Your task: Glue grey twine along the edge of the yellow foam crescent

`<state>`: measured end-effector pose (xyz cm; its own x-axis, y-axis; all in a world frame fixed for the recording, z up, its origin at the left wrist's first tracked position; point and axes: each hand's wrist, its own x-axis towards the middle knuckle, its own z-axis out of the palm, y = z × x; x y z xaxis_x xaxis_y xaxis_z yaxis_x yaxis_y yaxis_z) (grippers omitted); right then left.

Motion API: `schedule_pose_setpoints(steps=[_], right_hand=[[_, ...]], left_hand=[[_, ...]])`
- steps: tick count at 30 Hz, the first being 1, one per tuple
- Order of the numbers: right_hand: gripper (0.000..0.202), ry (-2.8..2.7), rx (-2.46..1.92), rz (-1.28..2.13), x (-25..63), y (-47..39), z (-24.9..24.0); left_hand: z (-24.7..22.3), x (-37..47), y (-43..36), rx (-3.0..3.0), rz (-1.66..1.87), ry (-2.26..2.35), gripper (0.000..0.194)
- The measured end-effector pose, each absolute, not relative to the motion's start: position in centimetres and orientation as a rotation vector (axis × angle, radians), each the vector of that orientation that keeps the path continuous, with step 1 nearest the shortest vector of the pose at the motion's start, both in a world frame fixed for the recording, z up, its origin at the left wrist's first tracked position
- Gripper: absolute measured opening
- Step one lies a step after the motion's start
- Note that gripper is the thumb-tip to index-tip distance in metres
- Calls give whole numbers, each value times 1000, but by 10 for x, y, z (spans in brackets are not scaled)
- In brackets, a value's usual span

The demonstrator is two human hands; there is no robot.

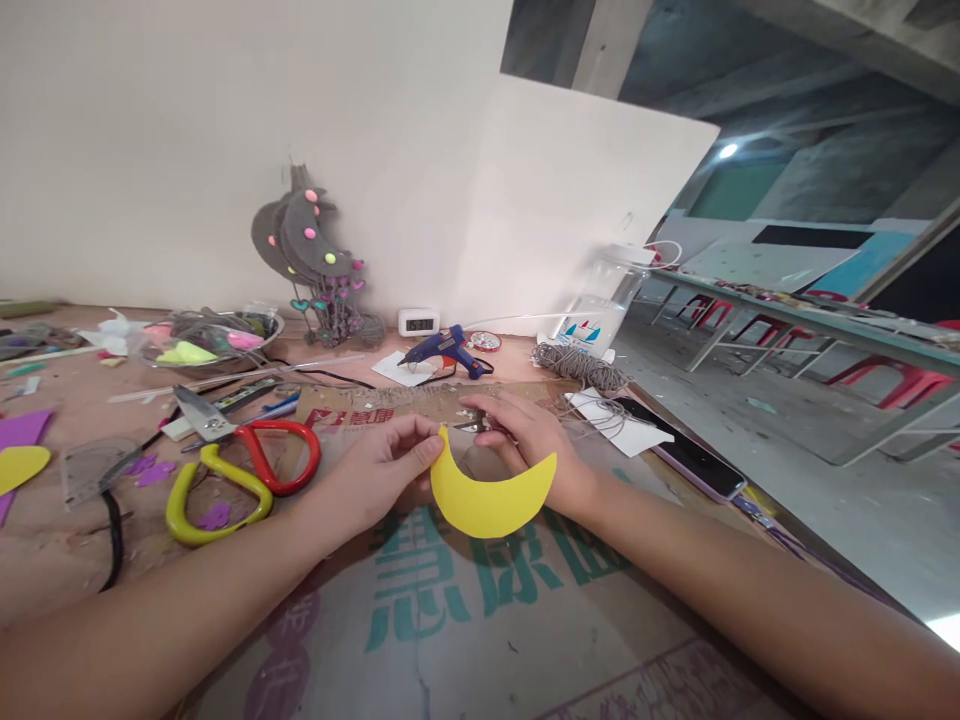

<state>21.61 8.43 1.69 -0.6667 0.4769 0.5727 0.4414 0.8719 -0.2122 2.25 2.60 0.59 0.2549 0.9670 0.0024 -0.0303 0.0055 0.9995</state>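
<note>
A yellow crescent moon cutout hangs above the cardboard, its left tip pinched between the thumb and fingers of my left hand. My right hand is behind the crescent's right horn, fingers curled round a small dark metal tool. That tool's blade-like end points left towards the crescent's left tip; its kind is hard to make out. Beneath both hands lies the printed cardboard sheet. Large scissors with one red and one yellow handle rest open, left of my left hand.
Behind my hands a blue glue gun lies near a small digital clock. Grey crescent ornaments hang against the white board. A bowl of craft bits stands left; grey yarn, a phone and a clear bottle are right.
</note>
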Motion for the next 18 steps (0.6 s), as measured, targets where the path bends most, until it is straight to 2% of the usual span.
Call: schedule_pose_setpoints(steps=[6,18], right_hand=[[33,-2452,-682,-91,215,81,18],[34,-2457,-652,-99,216,86,11]], left_hand=[[6,22,25,1318,1026,994,26],[7,23,25,1356,961,1005,26]])
